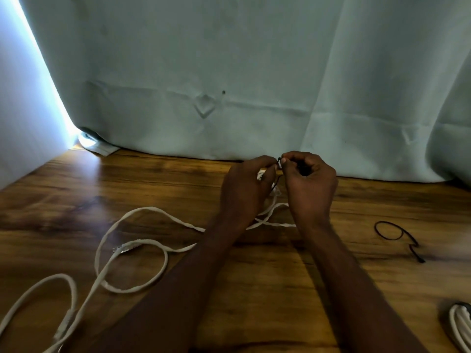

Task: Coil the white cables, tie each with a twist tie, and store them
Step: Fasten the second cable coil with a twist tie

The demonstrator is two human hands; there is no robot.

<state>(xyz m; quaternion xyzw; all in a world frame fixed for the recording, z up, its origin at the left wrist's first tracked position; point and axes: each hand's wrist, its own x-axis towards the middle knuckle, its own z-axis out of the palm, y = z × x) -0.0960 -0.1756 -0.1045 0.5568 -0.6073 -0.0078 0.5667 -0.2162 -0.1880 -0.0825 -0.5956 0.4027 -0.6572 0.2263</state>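
Now both hands raised, left hand (246, 184) grip clamped on white cable (132, 250), right hand (309, 183) pinching twist tie (278, 159).

Our hands and the cables on the table, placed from the hands outward

We hold our left hand (246, 186) and right hand (309, 183) side by side near the back of the table (254, 289), just before the curtain (229, 72) that hangs behind it, with a small cable bundle (267, 200) between them. Left of the hands and nearer to us, a loose cable (132, 250) sprawls in loops over the table. Right of the hands lies a spare twist tie (397, 235), and nearer to us at the right edge a coiled cable (458, 324).
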